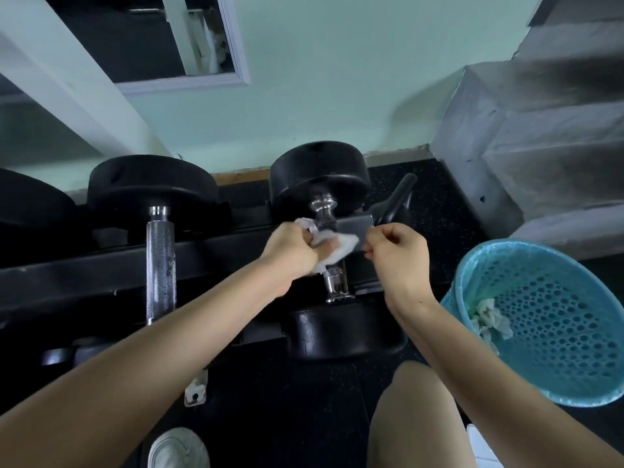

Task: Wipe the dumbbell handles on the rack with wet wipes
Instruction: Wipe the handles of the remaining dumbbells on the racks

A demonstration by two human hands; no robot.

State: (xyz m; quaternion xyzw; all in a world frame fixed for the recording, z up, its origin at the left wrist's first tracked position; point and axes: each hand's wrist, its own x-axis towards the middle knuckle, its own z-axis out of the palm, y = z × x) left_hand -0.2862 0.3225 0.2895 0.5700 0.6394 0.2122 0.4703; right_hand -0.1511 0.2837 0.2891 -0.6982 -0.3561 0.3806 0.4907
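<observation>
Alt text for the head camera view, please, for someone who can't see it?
A person's left hand grips a crumpled white wet wipe round the knurled chrome handle of a black dumbbell on a black rack; the right hand pinches a flat grey object beside it. A blue mesh bin stands to the right.

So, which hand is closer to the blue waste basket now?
Right. The right hand is beside the dumbbell handle, left of the blue waste basket; the left hand grips the wet wipe on that handle, farther left.
</observation>
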